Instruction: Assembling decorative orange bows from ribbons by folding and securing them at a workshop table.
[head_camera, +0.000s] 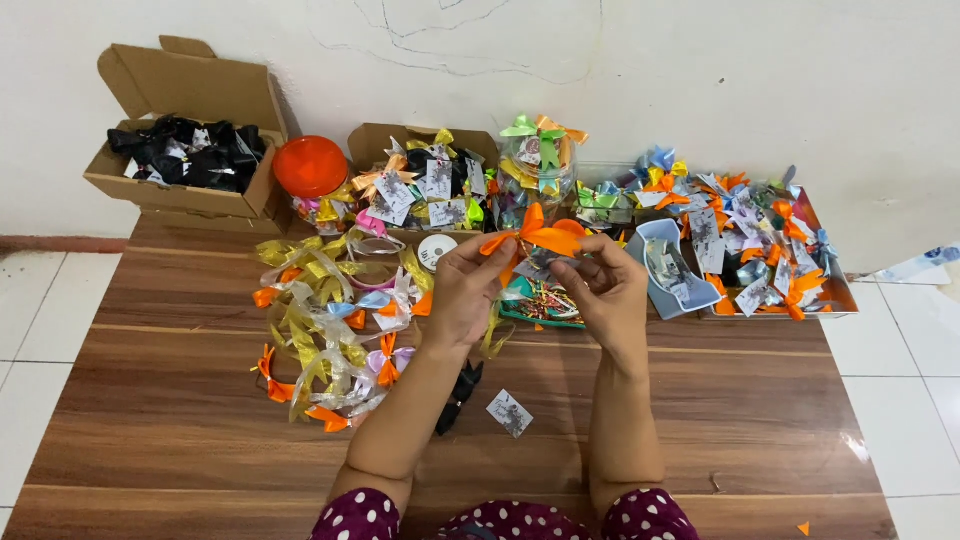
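Note:
My left hand (462, 290) and my right hand (608, 290) are raised together over the middle of a low wooden table (200, 420). Between their fingertips they pinch an orange ribbon bow (540, 236), with a small printed card (540, 262) behind it. The left fingers grip the bow's left loop and the right fingers hold the card's right side. Under the hands lies a small tray of coloured strips (545, 303). A loose printed card (510, 412) rests on the table near my left forearm, beside a black bow (458, 395).
A heap of yellow, orange and clear ribbon bows (330, 330) lies at the left. At the back stand a cardboard box of black bows (185, 150), an orange lid (310, 166), a box of carded bows (425, 180), a clear jar (538, 165) and a tray of finished bows (760, 250).

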